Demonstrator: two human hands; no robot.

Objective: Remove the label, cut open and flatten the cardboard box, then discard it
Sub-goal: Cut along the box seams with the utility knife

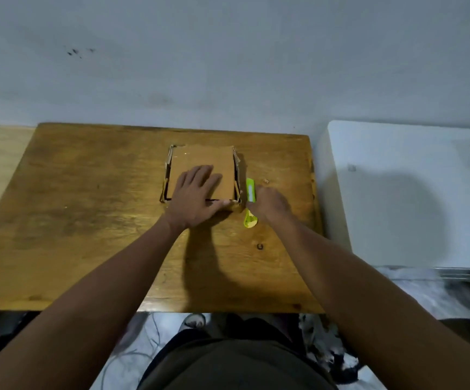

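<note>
Mid-table [87,220], cardboard box [203,161] lies under my left hand [197,198], fingers spread flat. Beside box, right hand [270,204] grips green cutter [250,190]. Risk: blade slipping toward left thumb.

No legible text, brand, number or sign in the head view. The cardboard box [203,167] near the far edge of the table [87,220] shows a plain brown top face, no print or label readable on it. The green cutter [250,190] just beside the box, toward the table's right edge, carries a small white patch on its body; whether it bears writing cannot be told, too small and blurred. Dark specks on the wall [79,52] are marks, not characters.
</note>
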